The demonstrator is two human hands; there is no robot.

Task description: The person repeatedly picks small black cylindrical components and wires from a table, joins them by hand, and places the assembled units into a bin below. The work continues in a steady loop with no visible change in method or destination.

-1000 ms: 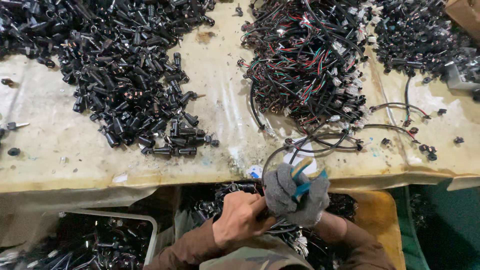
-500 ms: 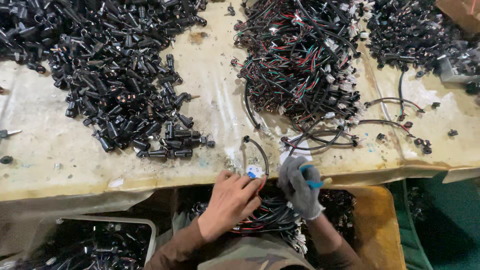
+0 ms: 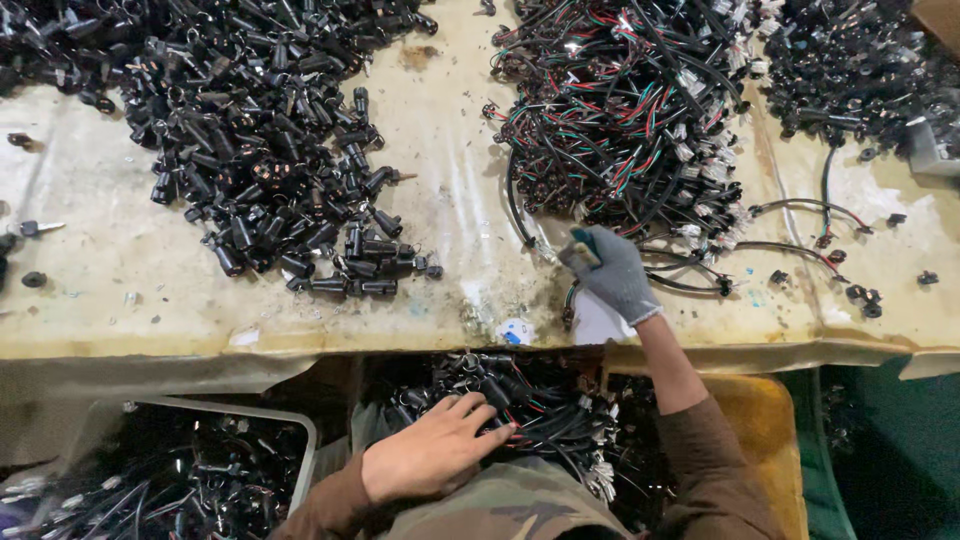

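Nearest to us, our bare left hand (image 3: 432,457) lies flat, fingers loosely spread, its fingertips on a heap of finished black cables (image 3: 540,415) piled in our lap below the table's front edge (image 3: 300,340). It grips nothing. To the left of it sits a grey bin (image 3: 230,440) of more black parts, so there is little open room down here.

Past the edge, our gloved right hand (image 3: 610,272) reaches onto the worn cream tabletop (image 3: 450,200). Its fingers are curled narrow around the end of a black cable (image 3: 520,215) that curves away into the wire bundle; we cannot tell how firmly it is pinched. A bare strip of table runs between the two big heaps, just left of this hand.

Farther off, a pile of black connector caps (image 3: 260,150) covers the left, a tangle of red, green and black wires (image 3: 630,110) fills the middle right, and another dark heap (image 3: 850,70) sits at the far right corner
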